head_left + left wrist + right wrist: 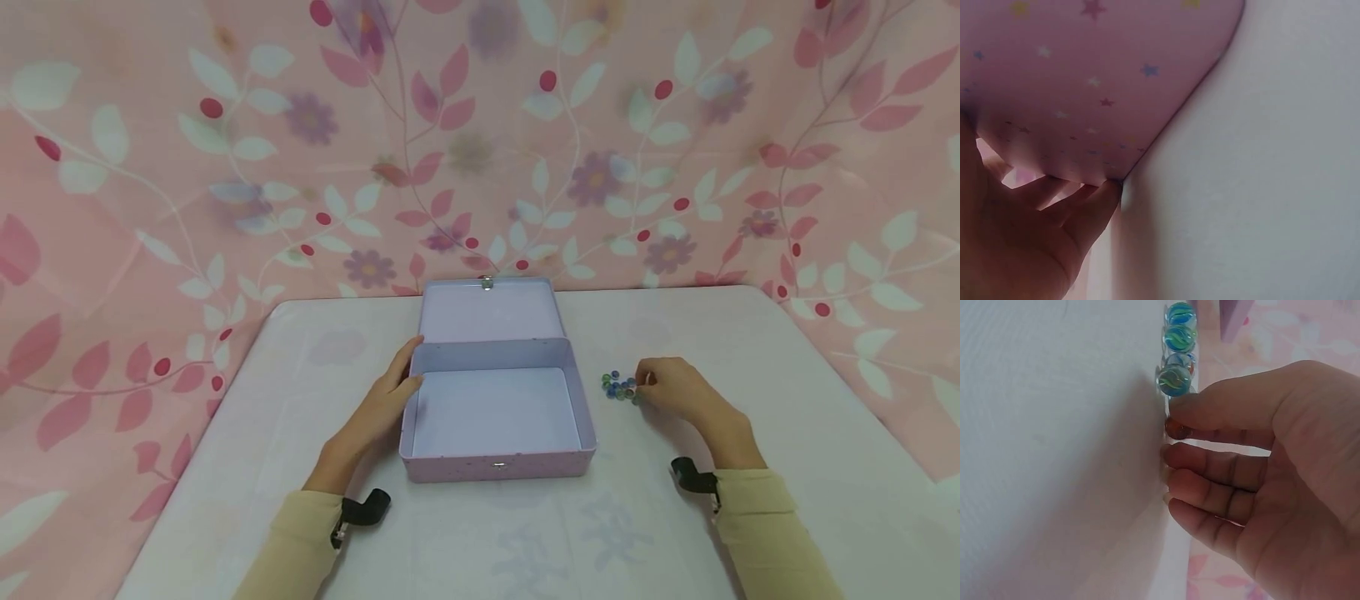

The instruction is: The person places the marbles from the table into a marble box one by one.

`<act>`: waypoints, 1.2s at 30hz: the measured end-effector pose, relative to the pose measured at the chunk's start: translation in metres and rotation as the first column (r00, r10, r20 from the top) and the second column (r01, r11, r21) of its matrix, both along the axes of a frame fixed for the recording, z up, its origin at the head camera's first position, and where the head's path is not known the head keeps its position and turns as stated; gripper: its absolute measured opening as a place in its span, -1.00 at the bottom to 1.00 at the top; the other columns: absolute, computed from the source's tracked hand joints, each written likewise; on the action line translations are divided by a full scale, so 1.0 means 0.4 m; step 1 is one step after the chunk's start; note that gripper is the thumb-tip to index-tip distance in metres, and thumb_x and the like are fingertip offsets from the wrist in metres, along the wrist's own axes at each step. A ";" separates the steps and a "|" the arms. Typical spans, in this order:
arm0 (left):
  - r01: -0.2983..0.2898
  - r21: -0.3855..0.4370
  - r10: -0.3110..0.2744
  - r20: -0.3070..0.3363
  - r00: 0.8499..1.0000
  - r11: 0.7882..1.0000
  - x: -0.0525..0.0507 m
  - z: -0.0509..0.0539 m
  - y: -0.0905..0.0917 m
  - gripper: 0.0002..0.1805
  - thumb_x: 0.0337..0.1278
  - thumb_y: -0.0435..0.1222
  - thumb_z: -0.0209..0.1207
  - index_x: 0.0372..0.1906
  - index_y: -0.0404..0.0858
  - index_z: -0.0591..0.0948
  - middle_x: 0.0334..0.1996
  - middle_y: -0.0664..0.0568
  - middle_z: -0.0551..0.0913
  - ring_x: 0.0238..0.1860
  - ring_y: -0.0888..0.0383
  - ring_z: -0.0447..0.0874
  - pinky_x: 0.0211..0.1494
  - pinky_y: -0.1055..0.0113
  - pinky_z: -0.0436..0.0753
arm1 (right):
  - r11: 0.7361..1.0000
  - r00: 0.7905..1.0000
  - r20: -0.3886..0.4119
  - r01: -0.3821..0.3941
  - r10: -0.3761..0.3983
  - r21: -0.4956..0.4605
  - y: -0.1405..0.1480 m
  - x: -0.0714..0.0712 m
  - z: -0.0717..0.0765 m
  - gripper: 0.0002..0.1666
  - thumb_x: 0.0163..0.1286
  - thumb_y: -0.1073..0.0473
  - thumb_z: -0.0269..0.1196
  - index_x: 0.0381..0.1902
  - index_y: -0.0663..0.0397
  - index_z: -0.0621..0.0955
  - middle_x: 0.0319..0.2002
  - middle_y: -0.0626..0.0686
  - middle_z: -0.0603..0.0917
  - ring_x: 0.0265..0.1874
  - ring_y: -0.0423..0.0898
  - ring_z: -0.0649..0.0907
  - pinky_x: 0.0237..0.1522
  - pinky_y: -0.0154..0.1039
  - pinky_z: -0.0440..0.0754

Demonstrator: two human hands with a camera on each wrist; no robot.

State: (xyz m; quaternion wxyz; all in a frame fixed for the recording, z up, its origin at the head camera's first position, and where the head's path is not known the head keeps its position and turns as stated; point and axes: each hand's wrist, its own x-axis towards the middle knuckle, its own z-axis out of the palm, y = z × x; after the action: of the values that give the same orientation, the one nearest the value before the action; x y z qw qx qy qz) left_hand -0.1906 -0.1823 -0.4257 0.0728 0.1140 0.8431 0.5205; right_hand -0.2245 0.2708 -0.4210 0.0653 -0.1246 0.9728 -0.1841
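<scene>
An open lilac tin box (498, 468) stands with its lid (491, 310) tipped back and its inside bare. My left hand (378, 404) rests against its left side, thumb at the rim; in the left wrist view, the fingertips of that hand (1041, 231) touch the star-patterned outer wall (1097, 81). Right of the box, glass marbles (617, 387) lie in a cluster. At its right edge is my right hand (682, 392). The right wrist view shows this hand (1272, 469) pinching an amber marble (1177, 428) between thumb and index finger, beside a blue-green marble (1174, 380).
A white patterned cloth (570, 542) covers the table. Behind it hangs a pink floral curtain (480, 150). Black wrist devices (366, 508) sit at both sleeve cuffs.
</scene>
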 end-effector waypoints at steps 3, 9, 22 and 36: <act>-0.015 -0.011 0.015 0.019 1.000 1.000 0.018 0.039 0.014 -0.32 0.48 -0.22 -0.19 0.61 0.05 -0.05 0.61 0.00 -0.03 0.61 -0.03 -0.05 0.59 -0.12 0.04 | 1.000 1.000 -0.023 0.008 -0.008 -0.002 0.001 -0.002 -0.007 -0.92 0.19 0.31 0.19 -0.37 0.13 0.63 -0.43 0.10 0.62 -0.45 -0.03 0.53 -0.39 -0.17 0.47; -0.046 -0.013 0.047 0.024 0.999 0.999 0.012 0.030 0.018 -0.32 0.46 -0.27 -0.19 0.60 0.04 -0.02 0.60 -0.02 0.01 0.61 -0.03 -0.02 0.59 -0.12 0.04 | 1.000 0.999 -0.027 0.018 -0.018 -0.006 0.007 -0.003 -0.015 -0.92 0.18 0.31 0.18 -0.37 0.11 0.61 -0.42 0.10 0.62 -0.46 -0.04 0.52 -0.42 -0.19 0.46; -0.089 -0.025 0.087 -0.050 0.995 0.996 -0.021 -0.040 0.006 -0.33 0.44 -0.21 -0.19 0.55 0.30 0.03 0.58 0.15 0.10 0.58 0.09 0.05 0.59 -0.08 0.07 | 0.999 0.996 -0.094 0.000 -0.004 -0.048 0.005 -0.006 0.010 -0.89 0.23 0.27 0.15 -0.32 0.12 0.63 -0.46 0.06 0.55 -0.45 -0.05 0.48 -0.47 -0.24 0.38; -0.104 -0.033 0.102 -0.045 0.994 0.994 -0.025 -0.035 0.015 -0.32 0.42 -0.19 -0.19 0.56 0.29 0.02 0.57 0.11 0.13 0.57 0.06 0.09 0.58 -0.10 0.10 | 0.992 0.971 -0.232 -0.080 0.056 -0.098 -0.057 0.033 0.104 -0.83 0.22 0.32 0.14 -0.26 0.10 0.65 -0.41 0.02 0.59 -0.38 -0.07 0.50 -0.30 -0.17 0.45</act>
State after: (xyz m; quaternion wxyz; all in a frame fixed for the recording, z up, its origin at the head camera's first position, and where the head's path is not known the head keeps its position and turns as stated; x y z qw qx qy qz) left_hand -0.2004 -0.1762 -0.4398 0.0294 0.0805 0.8581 0.5062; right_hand -0.2113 0.2481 -0.3793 -0.0476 -0.1817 0.9578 -0.2177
